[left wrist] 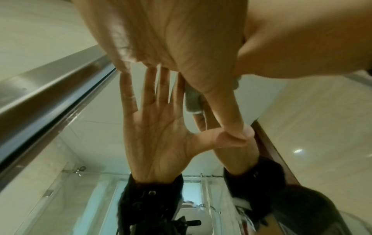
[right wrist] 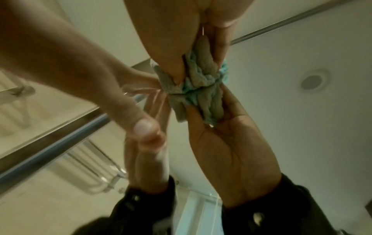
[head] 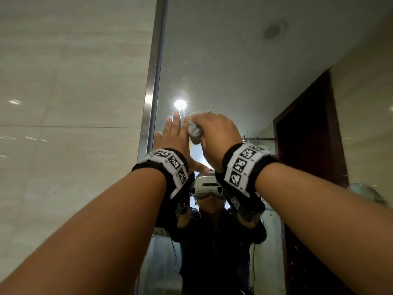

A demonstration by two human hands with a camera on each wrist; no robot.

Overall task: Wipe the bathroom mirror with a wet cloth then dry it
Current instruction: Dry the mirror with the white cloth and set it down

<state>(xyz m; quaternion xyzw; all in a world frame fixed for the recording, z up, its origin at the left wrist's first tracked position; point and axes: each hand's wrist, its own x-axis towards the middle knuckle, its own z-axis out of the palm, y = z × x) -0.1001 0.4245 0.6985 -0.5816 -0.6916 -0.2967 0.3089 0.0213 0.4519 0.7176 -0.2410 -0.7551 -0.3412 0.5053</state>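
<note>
head, right hand: right hand (head: 214, 133) fingers curled round a bunched cloth (head: 194, 133), pressing it on the mirror (head: 234, 67), just under the lamp glare (head: 180, 104) at 12 o'clock from the knuckles
head, left hand: left hand (head: 176, 139) flat, fingers straight and close together, tips on the glass, touching the cloth from 9 o'clock; holds nothing
head, step: judged wiping pass near the mirror's left side; wet or dry pass, cannot tell
head, edges: metal frame (head: 154, 81) runs along 9 o'clock just beside the left hand; tiled wall (head: 74, 103) beyond it
head, room: open glass at 12 to 3 o'clock; reflected dark door (head: 308, 135) at 3 o'clock
left wrist, fingers: left palm (left wrist: 171, 39) spread, fingertips meet their reflection, so on the glass
left wrist, edge: frame (left wrist: 50, 98) close at 9 o'clock; grey cloth (left wrist: 192, 98) peeks at 3 o'clock of the fingers
right wrist, grip: right hand (right wrist: 181, 39) clamps blue-grey cloth (right wrist: 199, 74), wad meets its reflection, full contact
right wrist, neighbour: left hand (right wrist: 80, 71) at 9 o'clock, thumb out, blurred
how to do well: judged keep the wad flat, even pressure, overlap strokes away from the frame toward 3 o'clock; lift the left fingertips to avoid prints
risk: judged cloth snagging on the frame edge; smears under the braced hand
</note>
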